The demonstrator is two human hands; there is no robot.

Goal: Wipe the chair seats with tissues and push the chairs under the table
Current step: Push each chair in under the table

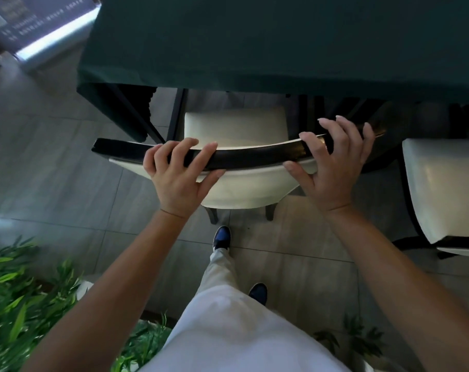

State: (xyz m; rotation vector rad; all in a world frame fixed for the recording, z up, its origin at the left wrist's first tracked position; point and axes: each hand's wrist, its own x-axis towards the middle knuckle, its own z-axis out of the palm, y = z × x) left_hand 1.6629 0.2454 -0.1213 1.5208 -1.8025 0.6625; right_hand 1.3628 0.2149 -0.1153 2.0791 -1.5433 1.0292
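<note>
Chair (236, 154) with cream padded seat and black curved top rail stood upright facing the table (281, 41), front part of seat tucked under the table edge, backrest out on the near side. Table was draped in dark green cloth hanging over its edge. Second chair (442, 189), same cream seat and black frame, stood right of the first, beside the table

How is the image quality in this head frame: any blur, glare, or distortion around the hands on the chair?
Head view: both hands, left hand and right hand, look sharp on the chair's dark top rail; the plants at lower left are smeared; a bright glare strip sits upper left; wide-angle bending curves the rail and tablecloth edges.
</note>
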